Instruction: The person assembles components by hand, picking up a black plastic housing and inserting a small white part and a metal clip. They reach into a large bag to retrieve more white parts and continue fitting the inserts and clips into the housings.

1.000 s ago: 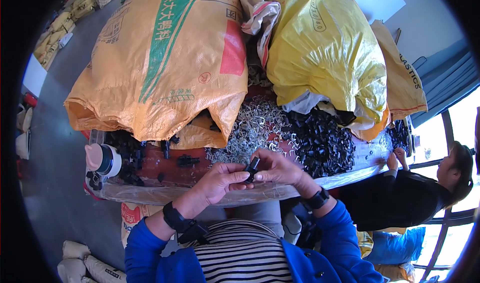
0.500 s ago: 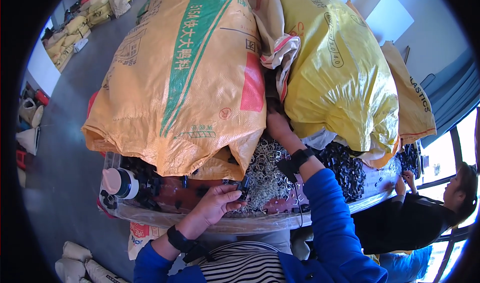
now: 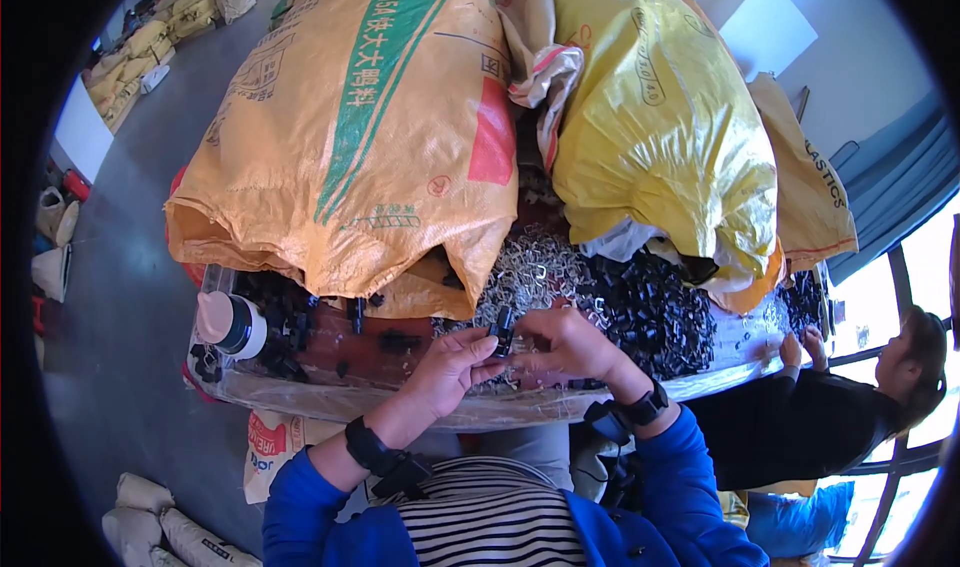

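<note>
My left hand (image 3: 452, 369) pinches a small black plastic piece (image 3: 503, 331), upright between thumb and fingers, above the table's near edge. Right beside it, my right hand (image 3: 568, 345) is closed with its fingertips drawn together at the piece's right side. Whatever those fingertips hold is too small to make out. Just beyond both hands lies a heap of small silvery metal loops (image 3: 535, 272). A pile of black plastic pieces (image 3: 655, 317) spreads to the right of the loops.
A large orange woven sack (image 3: 420, 167) and a yellow sack (image 3: 665, 137) stand across the table. A pink-lidded bottle (image 3: 232, 324) is at the left end, near more black parts. At the right, a person in black (image 3: 800, 417) handles small things at the table.
My right hand has come back from between the two sacks to meet my left hand. The black piece has risen slightly and stays in my left hand.
</note>
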`<state>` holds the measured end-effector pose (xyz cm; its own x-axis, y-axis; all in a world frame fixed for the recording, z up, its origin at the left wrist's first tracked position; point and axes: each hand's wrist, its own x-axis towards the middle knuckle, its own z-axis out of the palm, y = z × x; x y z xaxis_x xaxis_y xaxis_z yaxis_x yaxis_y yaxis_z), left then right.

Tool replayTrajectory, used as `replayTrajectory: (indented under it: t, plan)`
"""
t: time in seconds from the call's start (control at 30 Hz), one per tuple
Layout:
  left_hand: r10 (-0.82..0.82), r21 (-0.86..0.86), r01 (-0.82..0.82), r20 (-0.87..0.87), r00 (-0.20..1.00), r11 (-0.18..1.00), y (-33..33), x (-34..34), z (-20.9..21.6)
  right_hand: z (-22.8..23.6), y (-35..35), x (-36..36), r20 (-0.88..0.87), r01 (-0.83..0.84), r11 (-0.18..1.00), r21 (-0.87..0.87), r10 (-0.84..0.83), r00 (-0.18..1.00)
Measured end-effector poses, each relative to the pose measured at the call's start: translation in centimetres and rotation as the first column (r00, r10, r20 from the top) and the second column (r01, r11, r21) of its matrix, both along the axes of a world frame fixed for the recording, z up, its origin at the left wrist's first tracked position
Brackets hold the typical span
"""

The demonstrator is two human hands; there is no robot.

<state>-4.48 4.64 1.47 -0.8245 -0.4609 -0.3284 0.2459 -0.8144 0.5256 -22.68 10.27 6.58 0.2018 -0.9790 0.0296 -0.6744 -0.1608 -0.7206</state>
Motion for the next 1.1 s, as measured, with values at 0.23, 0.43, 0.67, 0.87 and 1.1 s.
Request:
replayTrajectory:
  t: [0.23, 0.43, 0.67, 0.87, 1.1]
  plan:
    - [-0.061, -0.022, 0.06, -0.029, 0.998, 0.998, 2.2, 0.1, 0.9, -0.3, 3.5, 1.2, 0.109, 0.037, 0.997, 0.069, -0.044, 0.993]
    - [0.002, 0.032, 0.003, -0.158, 0.987, 0.999, 2.8, 0.3, 1.7, -2.2, 5.2, 1.9, 0.763, 0.075, 0.948, 0.31, -0.295, 0.575]
    - [-0.024, 0.049, 0.027, -0.056, 0.998, 0.998, 2.5, 0.5, 0.9, -2.7, 6.0, 2.2, 0.76, 0.142, 0.94, 0.311, -0.336, 0.557]
    - [-0.238, -0.021, 0.248, 0.217, 0.947, 0.968, 1.2, 1.1, 0.4, -0.7, 5.4, 0.8, 0.399, 0.198, 0.968, 0.156, -0.246, 0.883]
    - [-0.395, -0.069, 0.422, 0.242, 0.886, 0.904, 0.5, 1.5, 0.4, 0.2, 4.3, 2.1, 0.048, -0.066, 0.993, -0.102, 0.072, 0.996]
